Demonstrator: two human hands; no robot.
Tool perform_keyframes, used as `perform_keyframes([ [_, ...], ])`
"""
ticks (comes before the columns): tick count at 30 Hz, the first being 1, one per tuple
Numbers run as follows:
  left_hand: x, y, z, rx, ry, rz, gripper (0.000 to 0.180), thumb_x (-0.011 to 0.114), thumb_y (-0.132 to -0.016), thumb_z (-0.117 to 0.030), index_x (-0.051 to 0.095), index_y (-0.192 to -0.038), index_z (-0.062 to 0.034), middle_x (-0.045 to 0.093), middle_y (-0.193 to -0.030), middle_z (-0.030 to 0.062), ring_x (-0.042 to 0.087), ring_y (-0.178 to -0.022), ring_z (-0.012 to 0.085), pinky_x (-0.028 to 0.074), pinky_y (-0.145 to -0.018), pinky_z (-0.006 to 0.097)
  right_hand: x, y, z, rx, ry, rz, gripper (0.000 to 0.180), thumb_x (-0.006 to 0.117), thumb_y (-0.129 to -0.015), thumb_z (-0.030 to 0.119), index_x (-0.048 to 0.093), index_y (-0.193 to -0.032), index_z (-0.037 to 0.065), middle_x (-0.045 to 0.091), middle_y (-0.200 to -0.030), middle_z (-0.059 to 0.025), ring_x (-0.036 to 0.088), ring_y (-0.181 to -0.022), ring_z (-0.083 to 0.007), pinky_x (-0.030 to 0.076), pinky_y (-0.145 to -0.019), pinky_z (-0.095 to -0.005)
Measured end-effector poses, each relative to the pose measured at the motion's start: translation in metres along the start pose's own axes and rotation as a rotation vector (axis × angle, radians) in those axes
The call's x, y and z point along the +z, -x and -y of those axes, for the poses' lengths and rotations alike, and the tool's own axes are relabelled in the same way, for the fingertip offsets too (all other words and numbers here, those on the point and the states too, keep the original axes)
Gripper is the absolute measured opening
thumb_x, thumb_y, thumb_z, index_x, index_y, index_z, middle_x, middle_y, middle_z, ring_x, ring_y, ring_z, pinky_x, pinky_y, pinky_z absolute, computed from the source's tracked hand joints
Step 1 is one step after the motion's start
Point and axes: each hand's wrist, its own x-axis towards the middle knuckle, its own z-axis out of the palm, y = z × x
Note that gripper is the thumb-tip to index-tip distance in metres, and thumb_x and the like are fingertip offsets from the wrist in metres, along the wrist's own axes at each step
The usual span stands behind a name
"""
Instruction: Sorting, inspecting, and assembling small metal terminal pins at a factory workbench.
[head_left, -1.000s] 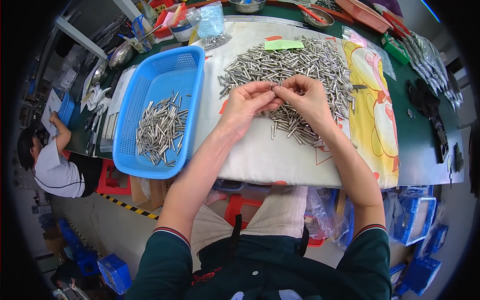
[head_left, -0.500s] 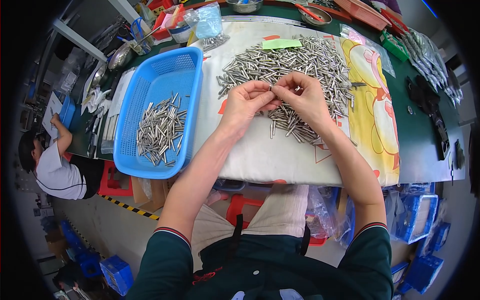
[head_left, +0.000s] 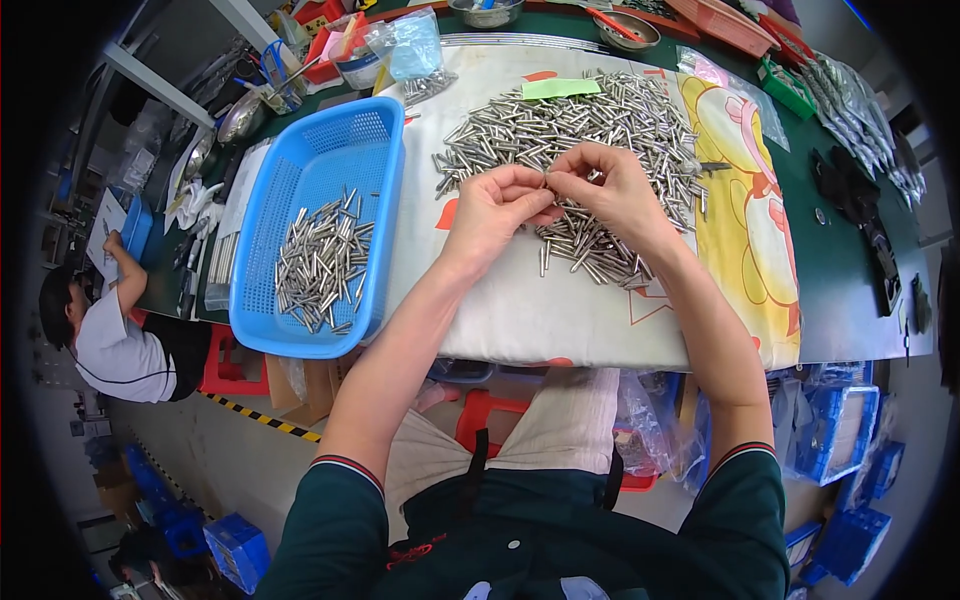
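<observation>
My left hand [head_left: 497, 212] and my right hand [head_left: 607, 195] meet at the fingertips above the near side of a wide pile of small metal pins [head_left: 590, 125]. Both are closed in a pinch, thumbs against the fingers. Whatever sits between the fingertips is too small and too covered to make out. The pins are silvery, slim and pointed, lying loose on a pale padded cloth [head_left: 500, 320] with a yellow cartoon print. On top of the pile's far side rests a light green paper slip [head_left: 560, 89]. To the left, a blue perforated basket [head_left: 392, 200] holds a smaller heap of similar pins [head_left: 322, 262].
Along the back are a clear bag of metal parts [head_left: 428, 84], a metal bowl [head_left: 630, 32] and a green bin [head_left: 787, 92]. A black strap-like object [head_left: 868, 220] lies at the right. At far left, another person [head_left: 120, 340] works beside a red stool [head_left: 232, 362].
My hands stay pinched together over the pile, with only slight finger movement. The view has shifted very slightly; the pile and basket look the same.
</observation>
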Motion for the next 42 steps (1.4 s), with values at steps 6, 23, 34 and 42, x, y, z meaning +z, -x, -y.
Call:
perform_keyframes([
  [6, -0.001, 0.002, -0.002, -0.052, -0.043, -0.006, 0.017, 0.059, -0.087, -0.002, 0.063, -0.102, 0.0041, 0.067, -0.088, 0.0104, 0.066, -0.076, 0.0142, 0.054, -0.068, 0.023, 0.002, 0.0, -0.005, -0.036, 0.04, -0.024, 0.015, 0.068, -0.078, 0.013, 0.065, -0.082, -0.001, 0.063, -0.072, -0.0024, 0.054, -0.065, -0.0068, 0.045, -0.06, -0.0224],
  [23, -0.008, 0.003, -0.003, -0.181, 0.054, 0.175, 0.013, 0.057, -0.088, -0.007, 0.063, -0.096, 0.0024, 0.067, -0.086, 0.0116, 0.064, -0.07, 0.0124, 0.053, -0.066, 0.022, 0.001, 0.001, -0.002, -0.061, 0.105, -0.042, 0.023, 0.064, -0.086, 0.019, 0.064, -0.076, -0.002, 0.06, -0.064, -0.0008, 0.05, -0.059, -0.0049, 0.041, -0.052, -0.0226],
  [34, -0.007, 0.006, -0.013, -0.235, 0.007, 0.349, 0.031, 0.063, -0.085, -0.008, 0.045, -0.109, 0.0007, 0.066, -0.079, 0.0145, 0.064, -0.067, 0.0155, 0.052, -0.06, 0.024, -0.002, 0.003, 0.004, -0.122, 0.441, 0.131, 0.044, 0.051, -0.089, 0.04, 0.063, -0.072, 0.002, 0.057, -0.06, -0.0164, 0.057, -0.056, -0.0323, 0.045, -0.055, -0.0395],
  [42, -0.009, 0.005, -0.009, -0.201, 0.028, 0.371, 0.059, 0.066, -0.083, -0.009, 0.033, -0.131, 0.0009, 0.065, -0.08, 0.0153, 0.063, -0.065, 0.0155, 0.052, -0.059, 0.025, 0.0, 0.002, -0.003, -0.191, 0.43, 0.174, 0.037, 0.054, -0.092, 0.027, 0.062, -0.072, -0.003, 0.05, -0.051, -0.0082, 0.045, -0.047, -0.0099, 0.037, -0.045, -0.0289],
])
